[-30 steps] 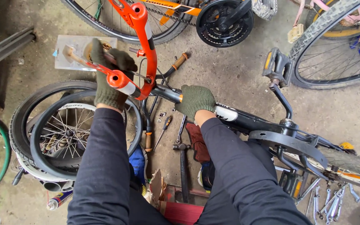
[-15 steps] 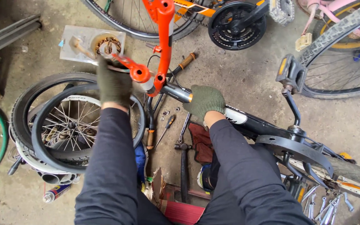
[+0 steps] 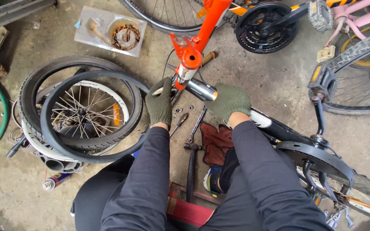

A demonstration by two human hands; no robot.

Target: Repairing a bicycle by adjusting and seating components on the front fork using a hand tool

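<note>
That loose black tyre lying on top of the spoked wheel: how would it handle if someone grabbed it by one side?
The loose black tyre would probably sag out of round: it is a bare hoop with no rim inside. It looks light for its span, being only thin rubber. It lies flat over the spoked wheel and another tyre, so it should slide off rather than roll.

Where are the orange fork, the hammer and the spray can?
orange fork [image 3: 213,19]: head view, on its upper leg.
hammer [image 3: 191,169]: head view, on its dark handle.
spray can [image 3: 56,180]: head view, on its body.
</note>
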